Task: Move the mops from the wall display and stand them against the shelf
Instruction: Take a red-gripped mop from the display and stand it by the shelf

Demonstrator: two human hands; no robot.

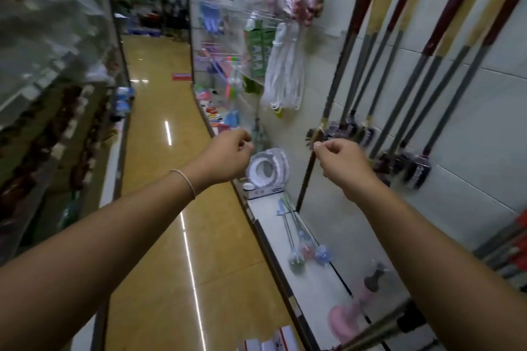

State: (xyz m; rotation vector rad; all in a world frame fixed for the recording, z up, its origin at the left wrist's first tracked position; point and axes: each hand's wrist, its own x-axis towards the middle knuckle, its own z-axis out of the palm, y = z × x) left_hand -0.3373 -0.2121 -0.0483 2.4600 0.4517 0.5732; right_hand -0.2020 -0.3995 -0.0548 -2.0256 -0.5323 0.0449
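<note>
Both hands are raised over the aisle with fingers curled and holding nothing: the left hand (pixel 228 155) hangs over the floor (pixel 159 179), and the right hand (pixel 340 164) is near the shelf (pixel 288 225). The mops (pixel 399 71) hang in a slanted row on the tiled wall (pixel 470 111) at right, heads down, just beyond the right hand. Small brushes (pixel 299 239) lie on the shelf below.

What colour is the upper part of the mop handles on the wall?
Dark red mop handles, grey below; head view.
</note>
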